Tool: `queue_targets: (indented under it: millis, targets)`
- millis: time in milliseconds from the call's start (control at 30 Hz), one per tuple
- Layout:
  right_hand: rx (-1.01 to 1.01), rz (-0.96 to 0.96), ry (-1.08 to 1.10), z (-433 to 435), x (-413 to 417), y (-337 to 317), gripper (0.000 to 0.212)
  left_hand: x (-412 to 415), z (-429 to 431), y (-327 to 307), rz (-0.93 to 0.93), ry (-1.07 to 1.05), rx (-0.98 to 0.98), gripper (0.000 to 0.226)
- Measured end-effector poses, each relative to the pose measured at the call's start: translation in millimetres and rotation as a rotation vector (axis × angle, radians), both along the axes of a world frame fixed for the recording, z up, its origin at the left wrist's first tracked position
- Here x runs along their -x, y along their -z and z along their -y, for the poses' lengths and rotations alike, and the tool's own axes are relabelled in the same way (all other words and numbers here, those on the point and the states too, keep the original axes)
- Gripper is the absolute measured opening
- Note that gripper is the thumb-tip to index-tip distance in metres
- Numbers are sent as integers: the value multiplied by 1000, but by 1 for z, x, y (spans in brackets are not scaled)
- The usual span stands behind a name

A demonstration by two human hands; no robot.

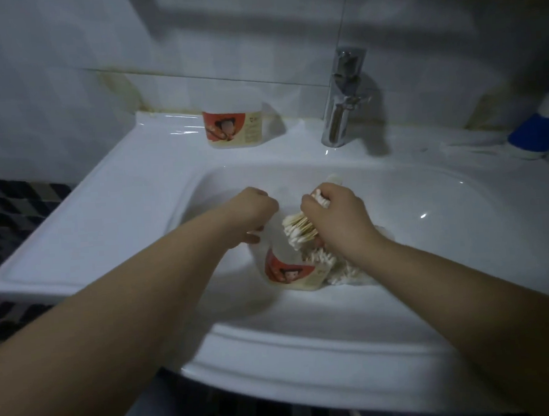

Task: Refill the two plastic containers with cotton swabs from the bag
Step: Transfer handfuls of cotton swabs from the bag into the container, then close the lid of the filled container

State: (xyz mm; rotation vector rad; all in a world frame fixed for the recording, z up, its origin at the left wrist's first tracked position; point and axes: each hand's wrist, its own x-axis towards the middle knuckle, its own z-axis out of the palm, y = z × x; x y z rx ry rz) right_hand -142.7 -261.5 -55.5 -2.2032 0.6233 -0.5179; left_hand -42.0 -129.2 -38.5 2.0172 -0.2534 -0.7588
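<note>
Forearms reached in from the near edge over the white sink [113, 217]. The right hand [338, 220] was clenched round a bundle of cotton swabs [300, 230], whose lower ends hung just above the mouth of the tilted container [290, 272] lying in the basin. The left hand [254, 215], fingers curled, gripped that container's rim. More swabs lay in the bag [347, 269] just beside it, under the right wrist. The second container [233, 126] stood upright on the back ledge, left of the chrome tap [344, 107].
</note>
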Motion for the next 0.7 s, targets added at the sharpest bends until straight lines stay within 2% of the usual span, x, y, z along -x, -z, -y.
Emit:
queue_targets:
  millis: [133,300,533,633,700]
  targets:
    - [66,-41,-40,-2,0,11,27,-6,3,9,-56,74,-12,18]
    - [194,-70,-106,-6,-1,17,22,-5,7,12,-21,109,5,44]
    - [473,-84,-131,-15,-3,22,16,-4,7,12,-36,111,59,45]
    - [595,-110,-215,-20,-3,23,19,-4,8,11,-20,101,92,37]
    - [584,-91,-212,-20,-2,23,18,-6,7,11,-13,101,97,34]
